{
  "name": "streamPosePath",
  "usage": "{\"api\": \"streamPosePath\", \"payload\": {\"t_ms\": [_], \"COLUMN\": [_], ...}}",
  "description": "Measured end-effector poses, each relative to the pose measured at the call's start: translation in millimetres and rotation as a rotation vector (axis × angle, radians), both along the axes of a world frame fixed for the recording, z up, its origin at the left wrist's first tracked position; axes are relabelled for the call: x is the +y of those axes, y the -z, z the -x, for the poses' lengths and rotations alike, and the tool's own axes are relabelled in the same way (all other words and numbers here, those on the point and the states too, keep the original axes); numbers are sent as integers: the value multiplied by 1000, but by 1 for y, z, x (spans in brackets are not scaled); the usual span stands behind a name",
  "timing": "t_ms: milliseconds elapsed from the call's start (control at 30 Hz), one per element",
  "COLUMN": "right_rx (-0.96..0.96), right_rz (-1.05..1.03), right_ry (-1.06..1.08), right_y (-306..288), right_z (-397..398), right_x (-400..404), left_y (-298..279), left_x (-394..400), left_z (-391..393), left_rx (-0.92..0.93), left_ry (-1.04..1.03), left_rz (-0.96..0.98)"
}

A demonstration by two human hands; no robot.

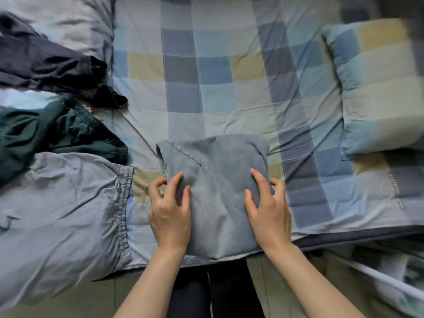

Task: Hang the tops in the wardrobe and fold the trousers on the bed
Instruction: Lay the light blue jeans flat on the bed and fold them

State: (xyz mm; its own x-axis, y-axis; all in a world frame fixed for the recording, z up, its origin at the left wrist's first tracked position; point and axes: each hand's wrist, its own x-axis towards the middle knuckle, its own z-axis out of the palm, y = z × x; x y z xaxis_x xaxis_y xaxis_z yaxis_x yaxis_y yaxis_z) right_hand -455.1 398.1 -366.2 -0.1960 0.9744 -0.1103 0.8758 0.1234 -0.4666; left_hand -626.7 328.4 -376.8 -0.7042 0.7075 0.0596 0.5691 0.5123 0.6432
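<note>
Folded grey trousers (215, 191) at 6 o'clock: matt woven cloth, finely textured. Checked bedsheet (206, 76): matt, creased cotton-like cloth. At 9 o'clock, dark green garment (57, 131): smooth cloth with a slight sheen

Grey-blue folded trousers (215, 193) on a blue, grey and beige checked bedcover (206, 72).
</note>
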Motion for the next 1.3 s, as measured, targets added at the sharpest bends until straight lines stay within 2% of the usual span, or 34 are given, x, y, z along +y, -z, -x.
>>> {"api": "streamPosePath", "payload": {"t_ms": [300,600,833,967,1133,1300], "right_rx": [51,51,51,37,-6,-86], "right_rz": [-141,-341,-437,-532,-626,-698], "right_ry": [281,639,950,1079,1244,1398], "right_y": [-133,-209,-249,-277,-320,-345], "right_z": [-21,-63,-135,-176,-239,-297], "right_x": [-82,-196,-280,-337,-443,-560], "left_y": [-129,-220,-270,-291,-323,-343], "left_x": [-32,-85,-113,-147,-231,-329], "left_z": [-6,-48,-146,-200,-285,-367], "left_rx": [-22,-161,-174,-198,-265,-347], "left_ry": [233,610,921,1028,1164,1296], "left_rz": [-124,-118,-140,-190,-285,-294]}}
